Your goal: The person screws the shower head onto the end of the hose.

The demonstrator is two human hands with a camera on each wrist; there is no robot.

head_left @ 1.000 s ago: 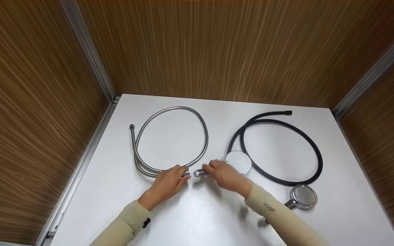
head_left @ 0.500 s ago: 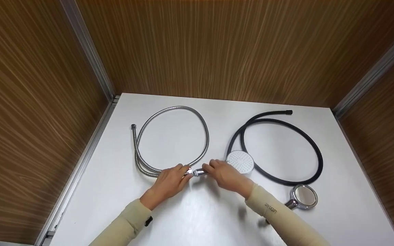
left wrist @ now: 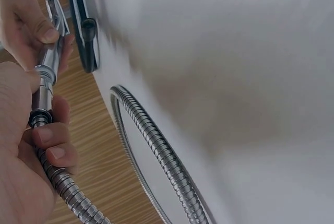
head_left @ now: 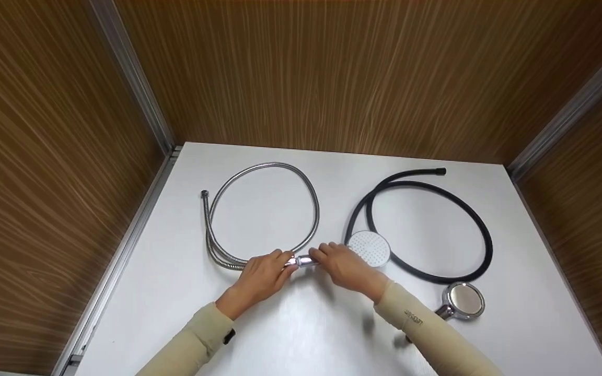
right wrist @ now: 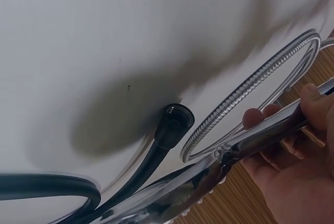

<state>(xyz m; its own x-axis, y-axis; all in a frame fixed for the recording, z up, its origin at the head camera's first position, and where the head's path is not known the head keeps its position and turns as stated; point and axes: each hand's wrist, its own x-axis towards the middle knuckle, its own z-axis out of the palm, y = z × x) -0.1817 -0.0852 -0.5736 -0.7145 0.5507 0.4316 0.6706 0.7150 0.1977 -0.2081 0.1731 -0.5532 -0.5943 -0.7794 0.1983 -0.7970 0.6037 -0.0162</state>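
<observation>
My left hand [head_left: 265,272] grips the end of a silver metal shower hose [left wrist: 78,203], its fingers curled round the chrome end nut [left wrist: 42,101]. My right hand [head_left: 345,266] holds the chrome handle of a shower head [head_left: 369,248] whose white, dotted face points up in the head view. Between the hands the hose nut meets the threaded handle end [left wrist: 47,72]. How far the thread is engaged cannot be told. From the left hand the hose loops back over the table, and its other end [head_left: 205,194] lies free at the left.
A coiled black hose [head_left: 489,245] lies on the right of the white table [head_left: 301,334], one open end [right wrist: 175,122] close behind the held shower head. A second chrome shower head [head_left: 465,300] rests near the right forearm. Wood-patterned panels [head_left: 332,78] enclose the back and sides.
The gap between hose nut and shower head handle has closed; the two parts now touch. My left hand has shifted slightly to the right, and the shower head has turned a little.
</observation>
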